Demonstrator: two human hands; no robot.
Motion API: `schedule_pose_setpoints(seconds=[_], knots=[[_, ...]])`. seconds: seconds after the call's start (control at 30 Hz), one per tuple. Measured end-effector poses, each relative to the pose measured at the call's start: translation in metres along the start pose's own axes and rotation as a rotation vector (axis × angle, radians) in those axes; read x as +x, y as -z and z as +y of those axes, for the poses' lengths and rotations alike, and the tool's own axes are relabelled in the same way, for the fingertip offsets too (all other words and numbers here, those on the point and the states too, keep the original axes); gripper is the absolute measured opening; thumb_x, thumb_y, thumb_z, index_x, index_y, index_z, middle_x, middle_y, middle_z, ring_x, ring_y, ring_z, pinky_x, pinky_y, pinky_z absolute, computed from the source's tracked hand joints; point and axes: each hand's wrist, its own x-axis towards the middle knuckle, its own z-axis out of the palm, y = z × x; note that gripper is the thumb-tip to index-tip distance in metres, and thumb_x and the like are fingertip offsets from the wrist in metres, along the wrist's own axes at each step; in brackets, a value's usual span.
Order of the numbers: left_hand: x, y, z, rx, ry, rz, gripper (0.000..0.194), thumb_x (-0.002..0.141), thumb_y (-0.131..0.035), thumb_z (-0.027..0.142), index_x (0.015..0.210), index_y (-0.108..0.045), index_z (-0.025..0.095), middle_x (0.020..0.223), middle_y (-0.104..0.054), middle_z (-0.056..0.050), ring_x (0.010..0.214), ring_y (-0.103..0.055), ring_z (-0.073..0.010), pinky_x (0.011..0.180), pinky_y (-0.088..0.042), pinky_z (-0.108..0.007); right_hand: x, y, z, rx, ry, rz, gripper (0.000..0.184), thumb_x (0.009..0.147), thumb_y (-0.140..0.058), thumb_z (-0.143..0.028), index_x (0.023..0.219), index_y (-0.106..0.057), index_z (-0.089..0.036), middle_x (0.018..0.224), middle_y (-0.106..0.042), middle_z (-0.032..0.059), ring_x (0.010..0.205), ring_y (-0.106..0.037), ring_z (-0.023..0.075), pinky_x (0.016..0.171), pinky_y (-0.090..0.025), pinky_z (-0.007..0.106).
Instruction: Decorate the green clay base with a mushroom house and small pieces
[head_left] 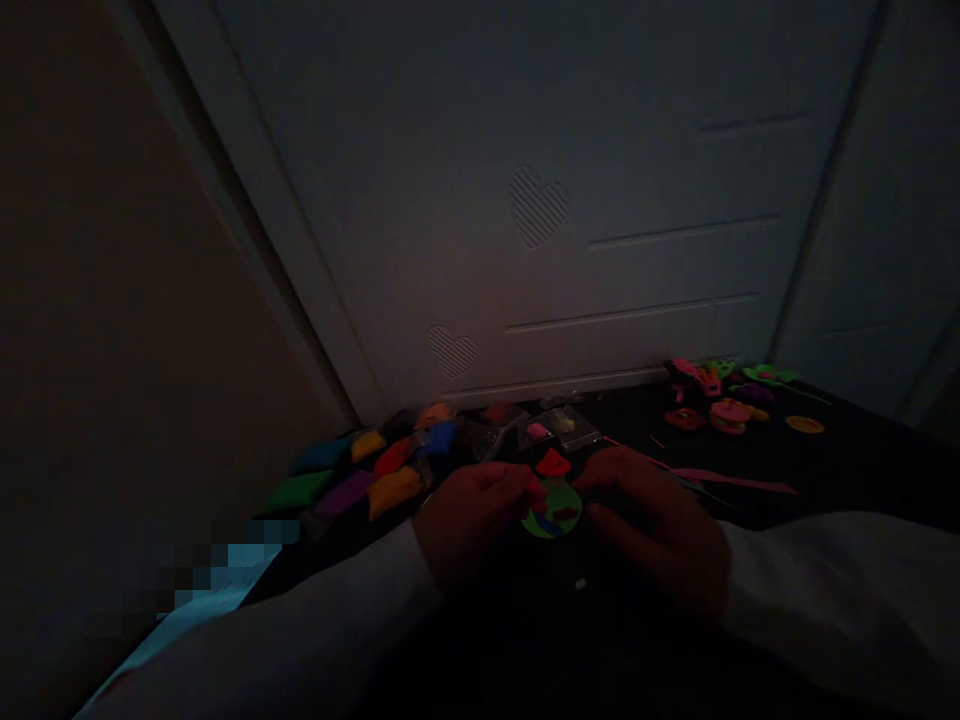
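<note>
The green disc (561, 495) is lying between my hands on the dark tabletop (615, 625). My left hand (480, 510) is bunching its fingers at one edge, pinching what I cannot tell; my right hand (660, 520) is keeping thumb and fingers apart opposite.

Very dim, deep shadows, soft detail (blocky pixelation lower left)

Two long, loose sleeves (832, 590) cover the arms. They look white or light grey in the dark and reach down to the bare hands (480, 510).
</note>
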Motion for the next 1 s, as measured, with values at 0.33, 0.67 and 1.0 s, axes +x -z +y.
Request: schedule_pose_setpoints(seconds=[0.33,0.67,1.0], knots=[[-0.003,0.005,-0.005,-0.190,0.090,-0.045,0.021,0.066,-0.072,0.020,0.086,-0.067,0.017,0.081,-0.071,-0.002,0.074,-0.064,-0.0128,0.074,-0.047,-0.026,-0.003,0.002,-0.001,0.012,0.003,-0.032,0.020,0.082,-0.049,-0.017,0.101,-0.055,-0.020,0.102,-0.053,0.0061,0.096,-0.051,0.0135,0.084,-0.045,0.028],[-0.007,0.006,-0.008,-0.065,0.119,-0.047,0.015,0.059,-0.077,0.018,0.070,-0.067,0.018,0.070,-0.069,0.004,0.065,-0.060,-0.0090,0.066,-0.043,-0.021,-0.002,0.004,-0.002,-0.003,0.011,-0.054,0.022,0.081,-0.049,-0.017,0.102,-0.056,-0.021,0.101,-0.053,0.0059,0.094,-0.051,0.0138,0.082,-0.045,0.028],[-0.006,0.006,-0.011,0.029,0.120,-0.055,0.014,0.063,-0.074,0.026,0.071,-0.066,0.019,0.065,-0.068,0.004,0.060,-0.059,-0.0081,0.057,-0.041,-0.019,0.048,0.062,-0.001,-0.171,-0.096,0.024,0.024,0.090,-0.039,-0.033,0.108,-0.048,-0.021,0.097,-0.056,0.0030,0.084,-0.054,0.0103,0.067,-0.044,0.022]])
